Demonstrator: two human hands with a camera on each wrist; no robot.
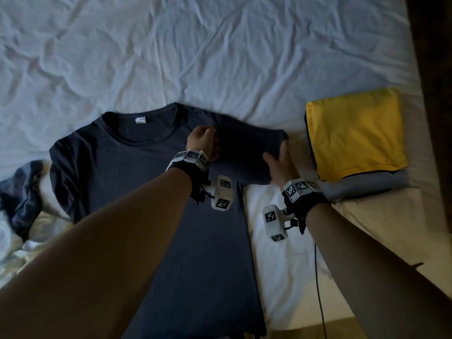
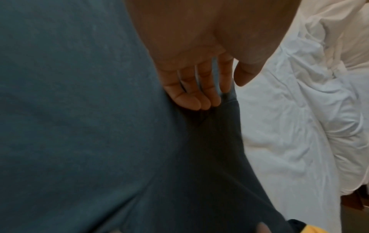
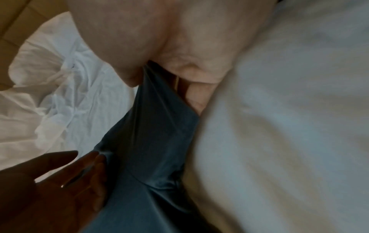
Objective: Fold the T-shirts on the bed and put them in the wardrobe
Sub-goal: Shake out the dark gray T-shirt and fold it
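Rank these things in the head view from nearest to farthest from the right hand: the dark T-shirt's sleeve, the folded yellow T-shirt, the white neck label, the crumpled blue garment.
1. Sleeve: gripped by the right hand.
2. Folded yellow T-shirt: just to its right.
3. White neck label: inside the collar, to the left.
4. Crumpled blue garment: at the far left edge.

Your head camera looked steeply down over the bed; both wrist cameras sat close, sharing the navy T-shirt's sleeve.

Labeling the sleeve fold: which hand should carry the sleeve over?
Probably right: the right hand already grips the navy T-shirt sleeve edge, while the left hand presses flat at the shoulder as an anchor.
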